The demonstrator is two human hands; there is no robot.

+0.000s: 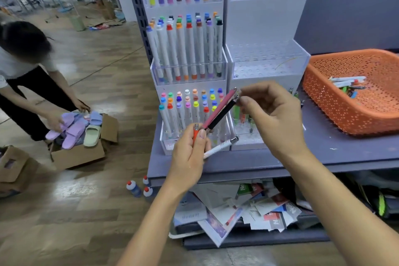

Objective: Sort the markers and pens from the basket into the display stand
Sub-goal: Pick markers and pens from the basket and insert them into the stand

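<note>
My left hand (190,153) grips four pens (219,109) fanned before the display stand (267,28). My right hand (274,119) pinches the black pen (223,114) by its top. Further markers (347,83) lie in the basket (345,114), rightmost on the bench (323,149).

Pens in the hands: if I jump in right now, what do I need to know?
Left hand grips a bunch of four slim pens: orange, pink, black, white.
Right hand pinches the top end of the slim black pen in that bunch.
Done: the white tiered marker stand looks full. The clear tiered stand beside it has a few pens in its lowest tier only.
Left: place these four, then the loose pens lying in the orange perforated plastic basket.
</note>
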